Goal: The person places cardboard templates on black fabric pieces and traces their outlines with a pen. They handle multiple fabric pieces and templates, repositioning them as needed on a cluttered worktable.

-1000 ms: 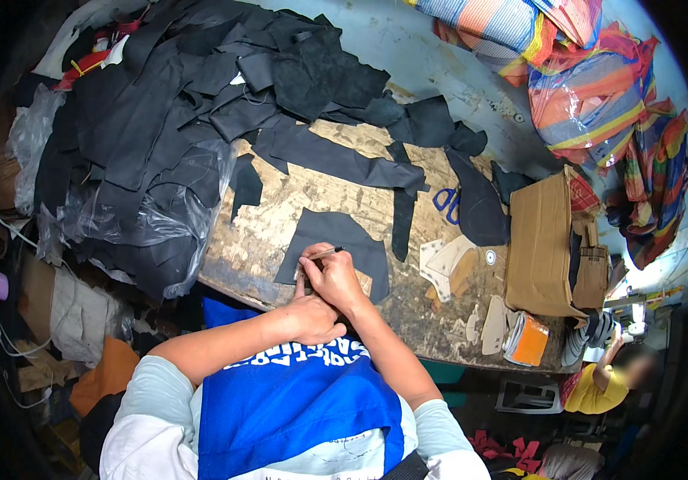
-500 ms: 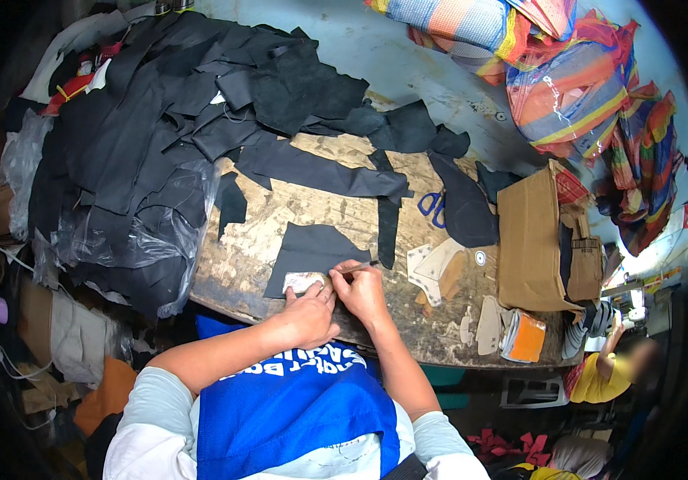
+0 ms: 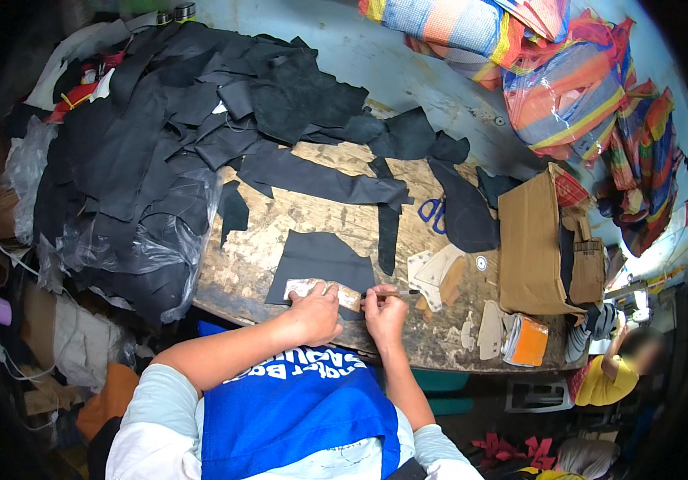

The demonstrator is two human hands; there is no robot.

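Note:
A black leather piece (image 3: pixel 324 254) lies flat on the worn wooden table in front of me. Along its near edge rests a narrow pale template (image 3: pixel 302 286) with patchy markings. My left hand (image 3: pixel 314 314) presses down on the template's middle, fingers stretched out and partly covering it. At the template's right end, my right hand (image 3: pixel 385 314) pinches a slim dark pen (image 3: pixel 398 293), its back end pointing right. The pen's tip is too small to make out against the leather.
Black leather (image 3: pixel 160 120) is heaped at the left and back, partly under clear plastic. Blue-handled scissors (image 3: pixel 434 214), card patterns (image 3: pixel 435 272) and a cardboard box (image 3: pixel 530 248) lie to the right. A wooden table (image 3: pixel 240 276) carries these. A person (image 3: pixel 612 372) in yellow is beyond, right.
My right hand has shifted right and slightly down with the pen, which now lies lower. More of the template shows between my hands. My left hand stays on the template.

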